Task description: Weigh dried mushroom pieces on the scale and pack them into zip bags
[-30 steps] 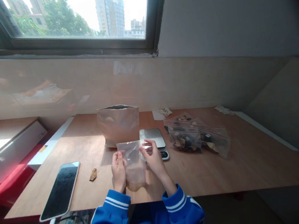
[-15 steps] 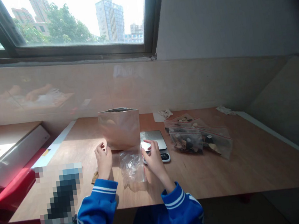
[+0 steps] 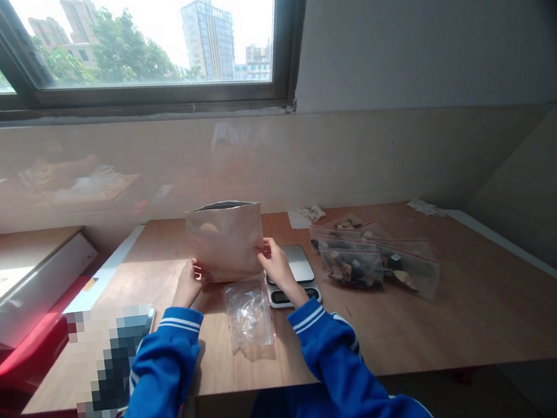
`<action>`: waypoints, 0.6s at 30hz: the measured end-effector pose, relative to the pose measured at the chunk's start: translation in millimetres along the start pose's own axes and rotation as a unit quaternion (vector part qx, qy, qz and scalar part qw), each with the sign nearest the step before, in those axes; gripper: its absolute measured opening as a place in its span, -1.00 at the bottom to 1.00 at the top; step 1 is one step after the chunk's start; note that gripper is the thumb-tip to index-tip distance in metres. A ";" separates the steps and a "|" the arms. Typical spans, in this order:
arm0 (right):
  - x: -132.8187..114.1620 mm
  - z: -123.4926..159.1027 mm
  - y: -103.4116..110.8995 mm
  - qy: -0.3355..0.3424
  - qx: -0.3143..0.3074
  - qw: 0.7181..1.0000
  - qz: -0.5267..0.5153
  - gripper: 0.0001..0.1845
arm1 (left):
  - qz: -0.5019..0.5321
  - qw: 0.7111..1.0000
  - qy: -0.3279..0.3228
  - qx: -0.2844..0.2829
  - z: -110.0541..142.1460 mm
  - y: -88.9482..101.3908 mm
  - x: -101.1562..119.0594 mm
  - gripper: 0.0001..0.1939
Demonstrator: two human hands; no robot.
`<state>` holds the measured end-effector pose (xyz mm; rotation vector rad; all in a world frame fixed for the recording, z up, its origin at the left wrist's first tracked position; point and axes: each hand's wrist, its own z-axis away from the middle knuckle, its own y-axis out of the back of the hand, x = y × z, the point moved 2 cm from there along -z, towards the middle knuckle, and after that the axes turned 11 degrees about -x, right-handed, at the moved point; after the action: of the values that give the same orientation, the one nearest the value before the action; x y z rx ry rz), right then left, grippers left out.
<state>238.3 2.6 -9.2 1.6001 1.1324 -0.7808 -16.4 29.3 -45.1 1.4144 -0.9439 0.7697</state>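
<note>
A brown stand-up paper pouch [image 3: 226, 242] stands upright on the table, its top mouth open. My left hand [image 3: 188, 283] grips its lower left edge, fingers curled at the side. With thumb and fingers my right hand [image 3: 275, 263] pinches the pouch's right edge. In front of the pouch lies a clear zip bag [image 3: 248, 316], flat and crumpled, with nothing visible in it. A kitchen scale [image 3: 299, 264] with a silver plate sits just right of the pouch, partly covered by my right hand and wrist.
Several clear zip bags [image 3: 352, 264] with dark and tan pieces lie right of the scale. White crumpled scraps [image 3: 312, 214] lie near the wall, more [image 3: 425, 208] farther right. A blurred-out phone-like device [image 3: 119, 361] is at the left front. A red chair [image 3: 33, 351] stands left.
Both hands have moved forward from near the clear bag and closed on the pouch's two side edges. The pouch stays in nearly the same place.
</note>
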 end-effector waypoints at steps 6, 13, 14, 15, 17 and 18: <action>4.4 -1.9 0.3 -0.039 0.042 0.998 -0.007 -0.78 | 0.011 0.999 -0.009 -0.039 8.6 1.3 -6.6 -0.64; 1.2 -7.2 0.4 -0.046 0.037 0.998 0.024 -0.87 | 0.045 0.997 -0.014 -0.065 17.9 4.5 9.4 -0.67; 0.9 -7.6 0.8 -0.046 0.036 0.998 0.026 -0.87 | 0.044 0.997 -0.014 -0.067 17.7 5.5 10.6 -0.69; 0.9 -7.9 1.2 -0.047 0.036 0.998 0.026 -0.87 | 0.044 0.997 -0.014 -0.067 17.1 6.1 10.4 -0.71; 1.7 -8.3 2.0 -0.046 0.032 0.998 0.023 -0.86 | 0.048 0.996 -0.016 -0.067 15.1 5.8 6.1 -0.69; 2.4 -8.4 2.4 -0.046 0.029 0.998 0.020 -0.86 | 0.051 0.996 -0.017 -0.066 13.8 4.8 2.2 -0.66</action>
<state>241.1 11.2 -7.9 1.6137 1.0177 -0.8579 -20.8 15.6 -42.0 1.2759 -1.0799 0.7477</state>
